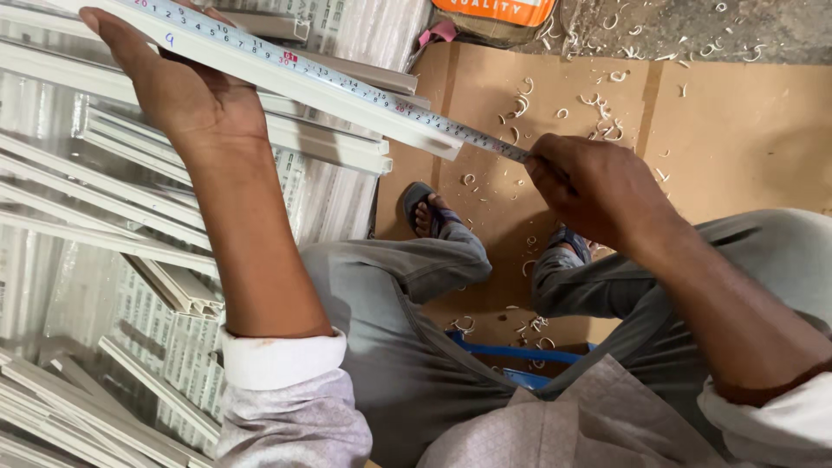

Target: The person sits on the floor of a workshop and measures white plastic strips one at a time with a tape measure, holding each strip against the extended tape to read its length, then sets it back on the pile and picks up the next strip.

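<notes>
Over cardboard | left hand clasps flat white strip | right hand pinches steel tape

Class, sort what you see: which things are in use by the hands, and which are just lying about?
In use: left hand, white plastic strip, tape measure, right hand.

Lying about: stacked white strips, curled shavings, cardboard sheet, orange package.

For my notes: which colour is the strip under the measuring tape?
White, or off-white; the strip shows best in the head view.
</notes>
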`<state>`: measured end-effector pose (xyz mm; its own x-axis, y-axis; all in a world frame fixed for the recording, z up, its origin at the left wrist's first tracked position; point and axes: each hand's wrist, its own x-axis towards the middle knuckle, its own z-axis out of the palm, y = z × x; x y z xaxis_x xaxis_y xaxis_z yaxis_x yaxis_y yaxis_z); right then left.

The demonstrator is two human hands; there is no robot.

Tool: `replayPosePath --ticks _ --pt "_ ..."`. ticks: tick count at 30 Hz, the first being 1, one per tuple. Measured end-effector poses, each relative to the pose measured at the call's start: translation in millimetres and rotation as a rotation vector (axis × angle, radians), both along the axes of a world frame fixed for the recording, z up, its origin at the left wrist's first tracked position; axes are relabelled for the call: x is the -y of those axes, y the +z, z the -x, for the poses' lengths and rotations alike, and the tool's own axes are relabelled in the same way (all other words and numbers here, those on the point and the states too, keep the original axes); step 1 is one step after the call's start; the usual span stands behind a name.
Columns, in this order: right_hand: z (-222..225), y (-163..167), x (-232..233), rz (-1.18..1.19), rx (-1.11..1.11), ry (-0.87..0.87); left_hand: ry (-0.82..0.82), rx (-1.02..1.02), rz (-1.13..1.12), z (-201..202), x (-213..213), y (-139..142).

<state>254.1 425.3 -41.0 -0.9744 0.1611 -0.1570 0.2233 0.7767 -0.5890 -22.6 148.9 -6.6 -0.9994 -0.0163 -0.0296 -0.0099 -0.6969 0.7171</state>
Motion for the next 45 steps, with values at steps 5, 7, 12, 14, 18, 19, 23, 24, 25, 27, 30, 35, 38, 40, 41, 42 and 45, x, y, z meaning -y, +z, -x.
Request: replayPosePath --ticks 5,7,12,14,18,19,23,24,25,27,30,35,38,40,41,42,45 --pt "-0.1 0.7 0.0 0.011 0.027 -0.013 -0.028 -0.026 -0.004 1.0 -1.5 1.2" --pt "-0.3 0.9 -0.4 0.009 0.005 -0.001 -0.002 0.011 -0.001 1.2 -1.0 0.6" --pt "-1.3 0.1 -0.8 0.015 -0.008 0.000 -0.026 -0.015 -0.011 4.0 1.2 -3.5" --pt "-0.8 -0.4 -1.3 0.021 -0.013 0.007 -0.023 -0.005 -0.018 5.5 1.9 -5.6" --pt "-0.8 -0.3 -1.0 0.010 -0.010 0.005 -0.036 -0.049 0.008 6.1 2.7 -8.3" --pt "-0.6 0.0 -1.0 0.012 -0.004 0.004 -0.045 -0.075 0.017 6.2 2.7 -8.3" --pt "-0.6 1.4 -0.6 0.015 0.036 -0.005 -0.037 -0.034 -0.002 4.7 3.5 -6.7" --pt "-0.8 1.7 -0.6 0.015 0.026 -0.006 -0.039 -0.035 -0.008 4.8 3.6 -6.1" --pt "-0.8 1.9 -1.0 0.015 0.016 -0.007 -0.042 -0.037 -0.014 5.0 3.2 -5.6" --pt "-0.6 1.9 -1.3 0.015 0.003 -0.005 -0.038 -0.029 -0.023 5.4 2.9 -4.7" --pt "0.1 1.6 -2.1 0.011 -0.001 0.004 -0.030 -0.015 -0.015 4.9 2.1 -3.5" --pt "-0.5 1.8 -1.7 0.018 0.016 -0.006 -0.036 -0.025 0.003 -0.1 0.0 0.0" --pt "0.0 2.2 -1.9 -0.003 0.024 0.000 -0.025 0.004 -0.017 -2.1 -1.5 2.3" --pt "0.4 2.0 -1.6 -0.005 0.019 0.001 -0.032 -0.007 0.005 -1.7 -1.9 2.8" --pt "0.5 2.0 -1.5 -0.006 0.017 0.001 -0.033 -0.005 0.002 -1.3 -1.6 2.7" --pt "0.5 1.9 -1.6 0.000 0.016 0.000 -0.034 -0.002 -0.001 -0.6 -1.3 2.4" --pt "0.1 1.7 -1.9 0.012 0.011 -0.002 -0.049 -0.031 0.020 1.7 -0.4 0.6"
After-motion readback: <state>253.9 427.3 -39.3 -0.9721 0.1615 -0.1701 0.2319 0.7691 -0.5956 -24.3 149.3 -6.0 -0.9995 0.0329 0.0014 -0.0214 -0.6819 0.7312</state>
